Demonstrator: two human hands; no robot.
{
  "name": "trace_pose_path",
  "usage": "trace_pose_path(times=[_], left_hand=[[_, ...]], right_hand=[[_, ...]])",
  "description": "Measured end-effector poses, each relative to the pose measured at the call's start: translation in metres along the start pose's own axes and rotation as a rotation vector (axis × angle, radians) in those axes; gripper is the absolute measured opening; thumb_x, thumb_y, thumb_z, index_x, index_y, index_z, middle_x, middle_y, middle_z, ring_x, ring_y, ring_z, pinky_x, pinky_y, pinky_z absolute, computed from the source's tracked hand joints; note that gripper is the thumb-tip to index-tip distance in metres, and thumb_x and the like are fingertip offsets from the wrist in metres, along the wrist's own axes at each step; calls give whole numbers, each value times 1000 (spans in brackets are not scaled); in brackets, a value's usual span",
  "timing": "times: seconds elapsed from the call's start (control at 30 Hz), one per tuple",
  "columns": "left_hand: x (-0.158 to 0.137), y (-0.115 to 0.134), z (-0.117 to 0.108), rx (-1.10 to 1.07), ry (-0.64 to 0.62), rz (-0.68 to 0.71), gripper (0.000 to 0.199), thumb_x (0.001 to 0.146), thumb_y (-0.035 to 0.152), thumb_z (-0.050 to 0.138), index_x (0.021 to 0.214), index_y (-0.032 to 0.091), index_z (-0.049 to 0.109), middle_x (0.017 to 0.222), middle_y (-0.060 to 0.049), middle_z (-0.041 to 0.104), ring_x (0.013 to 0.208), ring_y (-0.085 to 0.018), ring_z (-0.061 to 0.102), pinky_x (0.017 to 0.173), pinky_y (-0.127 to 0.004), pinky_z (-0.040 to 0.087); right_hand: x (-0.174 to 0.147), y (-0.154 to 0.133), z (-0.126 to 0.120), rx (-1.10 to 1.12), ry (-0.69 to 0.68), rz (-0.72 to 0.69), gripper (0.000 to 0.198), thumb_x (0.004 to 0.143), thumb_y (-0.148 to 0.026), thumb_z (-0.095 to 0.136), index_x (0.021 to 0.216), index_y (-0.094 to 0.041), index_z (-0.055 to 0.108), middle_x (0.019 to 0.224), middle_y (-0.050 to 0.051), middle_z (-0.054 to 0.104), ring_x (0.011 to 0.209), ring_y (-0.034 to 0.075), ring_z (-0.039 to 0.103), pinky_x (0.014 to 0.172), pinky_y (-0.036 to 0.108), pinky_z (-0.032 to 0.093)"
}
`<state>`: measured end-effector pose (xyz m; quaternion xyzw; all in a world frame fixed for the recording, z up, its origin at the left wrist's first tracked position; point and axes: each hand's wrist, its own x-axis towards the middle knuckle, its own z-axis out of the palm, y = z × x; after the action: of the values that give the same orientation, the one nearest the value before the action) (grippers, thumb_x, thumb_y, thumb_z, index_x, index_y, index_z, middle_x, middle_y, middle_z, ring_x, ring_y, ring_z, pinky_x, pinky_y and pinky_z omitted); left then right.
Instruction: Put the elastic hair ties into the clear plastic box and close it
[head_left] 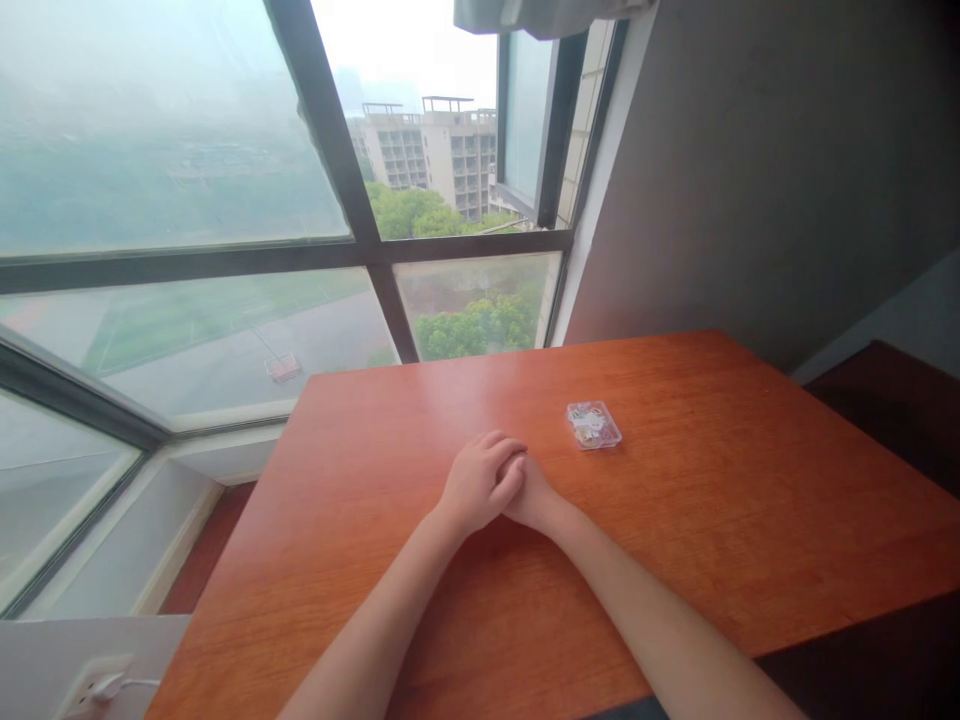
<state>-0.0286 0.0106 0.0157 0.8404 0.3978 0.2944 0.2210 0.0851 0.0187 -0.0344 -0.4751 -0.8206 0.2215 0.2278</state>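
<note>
My left hand [480,478] lies over my right hand [534,495], its fingers wrapped around it, above the middle of the reddish-brown wooden table [712,480]. Most of the right hand's fingers are hidden beneath the left, so whether they are curled does not show. Just beyond and to the right of both hands sits a small clear plastic box [593,425] with small mixed pieces inside, too small to name. Neither hand touches the box.
Dark-framed windows [367,225] stand along the table's far and left sides, one pane swung open. A grey wall [750,180] rises at the back right. Low at the left, a plug with a white cable sits in a wall socket [97,688].
</note>
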Motion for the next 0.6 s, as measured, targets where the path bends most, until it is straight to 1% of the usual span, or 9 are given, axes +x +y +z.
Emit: trace_pose_path(times=[0.1, 0.2, 0.27, 0.43, 0.6], left_hand=[[-7, -5, -2, -130, -29, -45, 31, 93, 30, 44, 116, 19, 62, 115, -8, 67, 106, -22, 61, 93, -35, 48], [-10, -9, -4, -211, -49, -33, 35, 89, 27, 50, 121, 19, 60, 123, -8, 65, 112, -23, 60, 98, -35, 46], [-12, -9, -4, -235, -51, -32, 38, 86, 24, 51, 122, 19, 60, 125, -8, 64, 114, -24, 59, 100, -35, 46], [-11, -9, -2, -261, -37, -39, 40, 85, 17, 44, 122, 18, 60, 123, -8, 64, 113, -23, 59, 101, -36, 44], [-12, -10, -2, -294, -55, -11, 45, 81, 14, 43, 123, 18, 60, 125, -8, 62, 115, -23, 57, 103, -36, 43]], right_hand=[[-1, -2, -4, 15, -65, 11, 23, 82, -17, 52, 94, -14, 71, 95, 10, 71, 83, 21, 64, 69, 27, 49], [-2, -4, -9, 39, -81, 18, 22, 80, -19, 54, 91, -14, 72, 96, 10, 72, 83, 21, 65, 70, 27, 50], [-4, -5, -12, 52, -80, 14, 21, 78, -18, 55, 89, -15, 72, 97, 10, 73, 84, 21, 66, 70, 26, 50], [-4, -8, -16, 32, -72, 6, 21, 78, -16, 55, 89, -11, 72, 95, 12, 73, 86, 21, 66, 72, 26, 50], [-3, -10, -16, -10, -63, 1, 23, 78, -16, 55, 93, -12, 72, 101, 14, 72, 93, 23, 66, 77, 28, 51]])
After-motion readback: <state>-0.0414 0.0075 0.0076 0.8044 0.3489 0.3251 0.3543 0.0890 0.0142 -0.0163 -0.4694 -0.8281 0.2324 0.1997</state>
